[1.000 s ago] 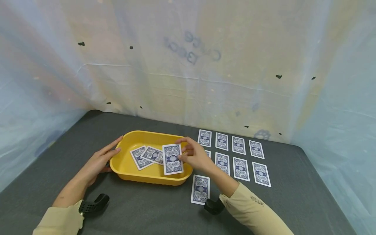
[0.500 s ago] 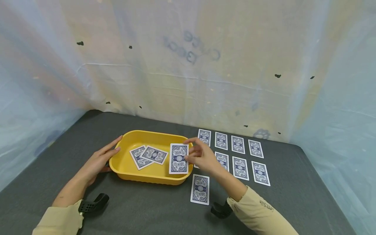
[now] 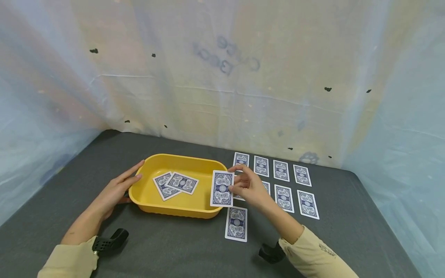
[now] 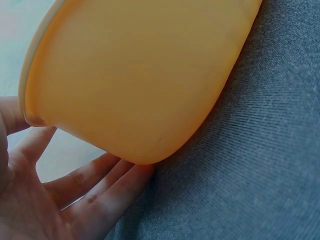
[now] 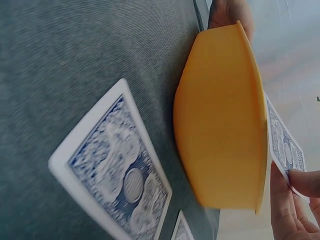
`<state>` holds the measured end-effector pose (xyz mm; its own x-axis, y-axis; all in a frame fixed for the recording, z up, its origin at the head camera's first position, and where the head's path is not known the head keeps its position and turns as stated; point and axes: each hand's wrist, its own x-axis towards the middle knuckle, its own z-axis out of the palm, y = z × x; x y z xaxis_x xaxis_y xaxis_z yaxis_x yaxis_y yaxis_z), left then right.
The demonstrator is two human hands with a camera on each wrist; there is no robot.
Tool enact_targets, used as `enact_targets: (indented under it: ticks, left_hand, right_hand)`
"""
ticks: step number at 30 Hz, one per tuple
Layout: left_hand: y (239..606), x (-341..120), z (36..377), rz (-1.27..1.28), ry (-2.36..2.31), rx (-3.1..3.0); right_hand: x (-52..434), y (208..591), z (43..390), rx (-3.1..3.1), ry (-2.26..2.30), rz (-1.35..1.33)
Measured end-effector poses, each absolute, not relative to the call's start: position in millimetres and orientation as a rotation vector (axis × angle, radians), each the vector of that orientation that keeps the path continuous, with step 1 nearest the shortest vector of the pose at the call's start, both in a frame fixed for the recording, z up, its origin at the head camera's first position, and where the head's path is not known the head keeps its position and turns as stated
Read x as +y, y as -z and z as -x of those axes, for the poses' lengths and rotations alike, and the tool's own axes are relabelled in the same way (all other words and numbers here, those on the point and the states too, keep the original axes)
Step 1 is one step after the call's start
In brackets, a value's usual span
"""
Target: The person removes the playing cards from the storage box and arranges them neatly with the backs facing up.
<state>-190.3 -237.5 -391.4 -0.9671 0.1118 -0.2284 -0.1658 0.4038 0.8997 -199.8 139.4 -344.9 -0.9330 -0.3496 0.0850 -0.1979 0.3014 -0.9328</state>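
Observation:
My right hand pinches a blue-backed playing card by its right edge, thumb on the patterned back. The card is held over the right end of a yellow plastic tub. In the right wrist view, the held card stands out past the tub's rim. Inside the tub lie two overlapping cards, backs up. Against the tub's left end rests my left hand; the left wrist view has its fairly straight fingers touching the tub's outer wall.
Face-down cards lie in rows on the dark cloth-covered table, right of the tub. A single card sits nearer, by the tub's front right corner. Plastic sheeting hangs behind and at both sides.
My right hand has carried the pinched card rightward, from above the middle-right of the tub to its right rim, uncovering the cards inside. My left hand has stayed at the tub's left end.

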Motion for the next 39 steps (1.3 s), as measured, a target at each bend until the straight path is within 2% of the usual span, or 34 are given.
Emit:
enact_targets:
  ticks: [39]
  left_hand:
    - [391.0, -236.9, 188.9, 0.033, -1.602, 2.408]
  right_hand:
    - [222.7, 367.4, 166.3, 2.465, 1.616, 0.372]
